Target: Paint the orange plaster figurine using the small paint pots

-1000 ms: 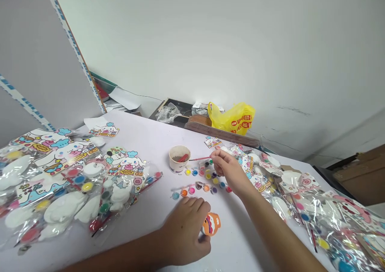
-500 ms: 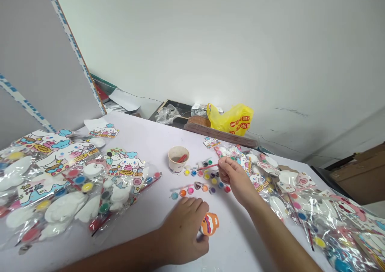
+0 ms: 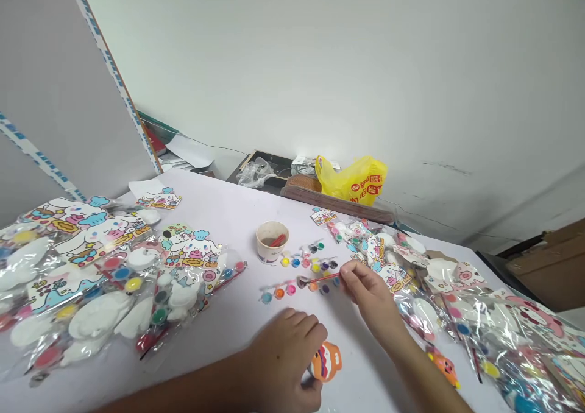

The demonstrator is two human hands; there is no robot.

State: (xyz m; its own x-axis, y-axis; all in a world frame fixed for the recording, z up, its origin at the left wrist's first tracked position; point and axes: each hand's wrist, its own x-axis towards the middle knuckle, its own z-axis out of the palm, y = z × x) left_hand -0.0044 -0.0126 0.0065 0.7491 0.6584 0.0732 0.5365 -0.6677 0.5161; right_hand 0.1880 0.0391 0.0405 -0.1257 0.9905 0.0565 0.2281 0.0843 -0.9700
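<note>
My left hand [image 3: 290, 361] is closed around a small painted figure [image 3: 328, 362]. The figure is orange with white, red and purple areas, and its left part is hidden by my fingers. My right hand [image 3: 371, 288] pinches a thin red paintbrush [image 3: 329, 276], held nearly level. Its tip points left and is at or just over a dark brown paint pot [image 3: 302, 282]; whether it dips in, I cannot tell. That pot is in a strip of small paint pots [image 3: 279, 292] in several colours. Behind it lie more paint pots [image 3: 315, 267], partly near my right fingers.
A paper cup [image 3: 272, 241] with murky liquid and red sticks stands behind the paints. Bagged plaster craft kits [image 3: 100, 312] cover the left, and more kits [image 3: 439, 303] the right. An orange figure [image 3: 444, 369] lies beside my right forearm. A yellow plastic bag [image 3: 351, 181] is by the wall.
My right hand has brought the brush toward me, from the back paint pots to the brown pot in the front strip. My left hand and the figure have shifted slightly right and nearer.
</note>
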